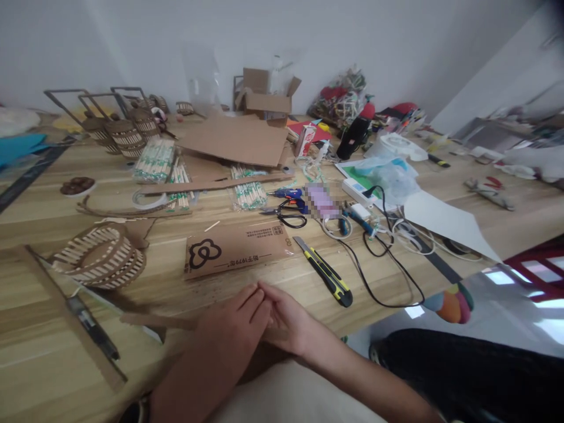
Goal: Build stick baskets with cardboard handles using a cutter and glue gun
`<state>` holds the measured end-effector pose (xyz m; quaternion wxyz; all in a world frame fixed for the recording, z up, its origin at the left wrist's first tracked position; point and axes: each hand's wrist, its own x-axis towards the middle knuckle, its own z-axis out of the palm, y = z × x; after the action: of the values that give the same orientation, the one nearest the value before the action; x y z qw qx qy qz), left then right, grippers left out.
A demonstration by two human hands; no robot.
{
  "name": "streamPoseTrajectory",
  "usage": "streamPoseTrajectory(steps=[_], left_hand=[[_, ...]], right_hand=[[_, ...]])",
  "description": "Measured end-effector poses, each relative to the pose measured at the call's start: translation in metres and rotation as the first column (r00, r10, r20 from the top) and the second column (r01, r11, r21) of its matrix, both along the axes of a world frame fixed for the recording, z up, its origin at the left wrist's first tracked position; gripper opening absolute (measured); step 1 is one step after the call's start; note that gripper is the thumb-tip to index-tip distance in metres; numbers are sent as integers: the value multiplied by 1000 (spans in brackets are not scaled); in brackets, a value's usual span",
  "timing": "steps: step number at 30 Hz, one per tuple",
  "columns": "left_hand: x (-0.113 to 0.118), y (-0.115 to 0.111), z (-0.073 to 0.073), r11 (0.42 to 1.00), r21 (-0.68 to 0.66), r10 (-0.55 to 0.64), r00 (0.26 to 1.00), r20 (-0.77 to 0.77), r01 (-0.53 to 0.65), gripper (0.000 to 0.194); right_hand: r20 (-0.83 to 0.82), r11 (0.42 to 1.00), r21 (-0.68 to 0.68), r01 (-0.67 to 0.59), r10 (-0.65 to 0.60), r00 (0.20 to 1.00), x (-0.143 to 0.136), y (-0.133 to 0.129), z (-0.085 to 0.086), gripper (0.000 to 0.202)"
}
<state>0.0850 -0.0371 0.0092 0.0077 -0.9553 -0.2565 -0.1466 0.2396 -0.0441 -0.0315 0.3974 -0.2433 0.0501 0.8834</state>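
Both hands meet at the near edge of the table. My left hand (240,323) is closed over a brown cardboard strip (154,321), whose free end sticks out to the left. My right hand (288,320) is closed on the same strip from the right, fingertips against the left hand's. Part of the strip is hidden by the fingers. Just beyond lies a flat piece of printed cardboard (238,249). To its right rests a yellow and black utility knife (326,273), blade out. A round basket (101,258) of cardboard and pale sticks stands at the left.
Scissors (288,214), a blue glue gun (288,192) and tangled cables (383,252) lie past the knife. Bundled sticks (154,158), a large cardboard sheet (238,141) and bucket-like baskets (126,138) stand farther back. A marker-like tool (92,329) lies at left.
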Motion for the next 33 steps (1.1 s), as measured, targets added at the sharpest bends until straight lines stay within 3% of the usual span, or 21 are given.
streamPoseTrajectory(steps=[3,6,8,11,13,16,17,18,19,22,24,28,33], left_hand=[[-5,-2,2,1000,31,-6,1000,21,6,34],[-13,-3,7,996,85,-15,999,36,12,35],[-18,-3,9,995,96,-13,1000,22,11,35],[-24,-2,9,998,54,-13,999,-30,14,36],[-26,-1,6,1000,7,-25,997,-74,25,37],[-28,-2,2,997,-60,-51,992,-111,44,39],[-28,-2,1,996,-78,-62,992,-113,53,40],[-28,-2,1,994,-96,-68,991,-112,57,41],[-28,-2,1,992,-114,-71,992,-107,58,41],[-24,-3,4,986,-149,-94,992,-87,80,40],[-20,-4,8,984,-151,-113,990,-84,100,38],[-16,-12,14,988,-144,-76,993,-93,62,37],[-17,-24,7,977,-213,4,993,-114,-28,39]], right_hand=[[86,994,-107,7,2,996,7,-4,4,31],[172,1000,22,-5,1,985,24,-15,11,24],[160,976,122,-178,158,974,43,-28,16,31],[215,887,223,-404,360,908,79,-56,19,38],[240,838,229,-495,444,863,106,-79,10,42],[267,834,28,-550,524,809,143,-116,-22,42],[289,832,-138,-538,553,781,153,-126,-37,40],[365,840,-314,-443,538,760,163,-135,-53,38],[433,862,-373,-343,489,757,171,-143,-68,35],[628,905,-422,-55,335,703,191,-153,-111,22],[735,902,-420,103,271,621,203,-151,-130,27],[872,869,-388,307,238,428,226,-139,-150,38],[919,851,-385,356,318,234,241,-130,-148,38]])
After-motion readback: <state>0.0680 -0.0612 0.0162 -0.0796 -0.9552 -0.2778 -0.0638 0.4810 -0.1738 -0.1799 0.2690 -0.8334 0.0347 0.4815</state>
